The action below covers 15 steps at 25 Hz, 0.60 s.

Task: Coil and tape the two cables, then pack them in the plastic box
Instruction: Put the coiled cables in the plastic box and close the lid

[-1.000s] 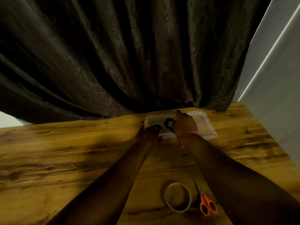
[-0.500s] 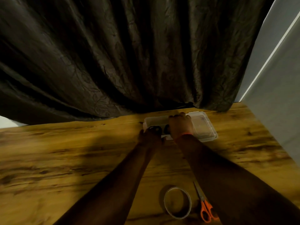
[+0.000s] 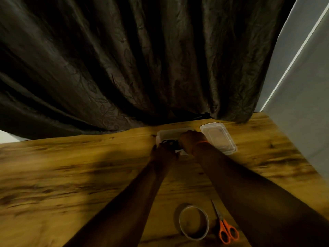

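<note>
The clear plastic box (image 3: 168, 133) stands open at the far edge of the wooden table, and its lid (image 3: 219, 139) lies just to its right. A black coiled cable (image 3: 169, 142) sits at the box's near left side, with the fingers of my left hand (image 3: 162, 153) closed on it. My right hand (image 3: 192, 141), which has an orange band at the wrist, reaches down into the right part of the box with its fingers curled. It hides what lies under it, so the second cable is not visible.
A roll of clear tape (image 3: 193, 222) and orange-handled scissors (image 3: 225, 227) lie near the front between my forearms. A dark curtain (image 3: 142, 68) hangs right behind the box. A grey wall (image 3: 302, 104) borders the table on the right.
My right hand has lowered the black coil it held above the box down into it and now covers it. My left hand has stayed at the box's near left edge.
</note>
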Available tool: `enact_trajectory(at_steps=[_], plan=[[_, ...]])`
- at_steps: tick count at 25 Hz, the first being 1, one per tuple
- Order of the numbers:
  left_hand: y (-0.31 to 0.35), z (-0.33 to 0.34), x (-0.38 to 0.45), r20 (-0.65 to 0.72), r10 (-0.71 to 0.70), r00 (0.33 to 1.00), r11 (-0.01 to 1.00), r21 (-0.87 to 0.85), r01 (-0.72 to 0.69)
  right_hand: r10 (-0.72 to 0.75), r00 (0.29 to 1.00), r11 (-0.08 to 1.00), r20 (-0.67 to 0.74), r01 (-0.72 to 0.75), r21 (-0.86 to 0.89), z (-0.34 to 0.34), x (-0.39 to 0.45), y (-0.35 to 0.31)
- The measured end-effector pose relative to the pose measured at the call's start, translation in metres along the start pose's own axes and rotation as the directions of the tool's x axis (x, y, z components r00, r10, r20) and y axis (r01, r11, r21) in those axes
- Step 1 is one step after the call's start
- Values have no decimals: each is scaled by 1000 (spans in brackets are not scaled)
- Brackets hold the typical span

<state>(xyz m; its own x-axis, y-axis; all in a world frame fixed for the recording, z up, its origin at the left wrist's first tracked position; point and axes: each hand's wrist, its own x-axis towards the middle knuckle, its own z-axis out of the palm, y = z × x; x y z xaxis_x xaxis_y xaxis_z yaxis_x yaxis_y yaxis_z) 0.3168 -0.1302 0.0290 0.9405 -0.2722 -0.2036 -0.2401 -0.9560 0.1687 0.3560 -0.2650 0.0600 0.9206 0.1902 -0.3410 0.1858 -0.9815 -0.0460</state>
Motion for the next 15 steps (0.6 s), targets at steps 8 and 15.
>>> enact_trajectory(at_steps=[8, 15], plan=[[0, 6, 1, 5, -34, 999, 997, 65, 34, 39, 998, 999, -41, -39, -9, 7, 8, 7], [-5, 2, -6, -96, 3, 995, 985, 172, 14, 89, 895, 964, -437, 33, 263, -5, -30, 50]])
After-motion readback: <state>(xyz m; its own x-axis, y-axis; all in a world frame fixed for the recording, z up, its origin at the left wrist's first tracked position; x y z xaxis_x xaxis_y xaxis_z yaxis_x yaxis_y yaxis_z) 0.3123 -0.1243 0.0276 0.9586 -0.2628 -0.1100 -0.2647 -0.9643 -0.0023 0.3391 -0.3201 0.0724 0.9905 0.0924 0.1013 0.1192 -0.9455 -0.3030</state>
